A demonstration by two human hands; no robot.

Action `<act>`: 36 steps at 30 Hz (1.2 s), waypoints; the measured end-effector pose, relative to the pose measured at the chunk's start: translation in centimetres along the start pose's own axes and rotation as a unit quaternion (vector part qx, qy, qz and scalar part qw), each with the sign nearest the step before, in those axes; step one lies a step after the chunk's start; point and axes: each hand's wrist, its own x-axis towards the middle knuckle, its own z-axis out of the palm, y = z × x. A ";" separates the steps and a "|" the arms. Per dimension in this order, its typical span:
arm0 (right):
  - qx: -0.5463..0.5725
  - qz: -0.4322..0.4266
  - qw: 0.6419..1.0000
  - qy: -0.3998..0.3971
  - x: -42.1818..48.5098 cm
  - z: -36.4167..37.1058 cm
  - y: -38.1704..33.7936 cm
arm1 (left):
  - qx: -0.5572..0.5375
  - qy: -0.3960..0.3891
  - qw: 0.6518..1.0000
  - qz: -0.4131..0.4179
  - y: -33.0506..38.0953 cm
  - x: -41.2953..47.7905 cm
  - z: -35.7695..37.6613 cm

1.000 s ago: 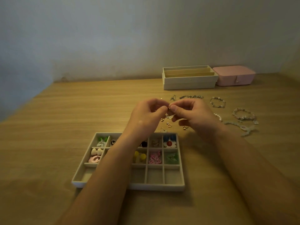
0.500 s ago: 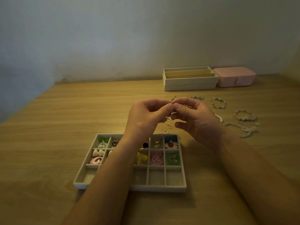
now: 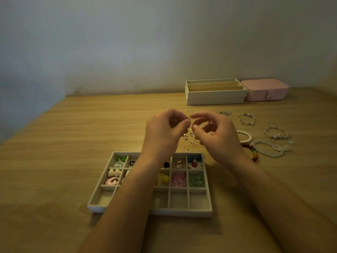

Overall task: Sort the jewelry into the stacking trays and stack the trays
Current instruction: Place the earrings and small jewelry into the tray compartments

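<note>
A beige compartment tray (image 3: pixel 182 212) lies near me on the wooden table, its back two rows holding colourful earrings and rings. My left forearm crosses it. Above the table just beyond the tray, my left hand (image 3: pixel 164 132) pinches a small metal earring (image 3: pixel 189 122) between thumb and forefinger. My right hand (image 3: pixel 218 137) faces it; its forefinger and thumb are slightly parted beside the earring and the other fingers curl loosely. Several small loose earrings (image 3: pixel 193 143) lie on the table under the hands.
Several bead and pearl bracelets (image 3: pixel 246 135) lie to the right of my hands. A stack of beige trays (image 3: pixel 216 98) and a shut pink jewelry box (image 3: pixel 264 90) stand by the back wall at right. The tray's front row holds nothing.
Both hands pinched the small piece together before. Now the right hand's forefinger and thumb have parted from it, while the left hand keeps its pinch.
</note>
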 end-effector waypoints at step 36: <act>-0.142 0.037 0.936 -0.321 -3.5 12.5 -10.7 | 0.000 -0.037 0.989 -0.146 -6.5 -11.5 -16.5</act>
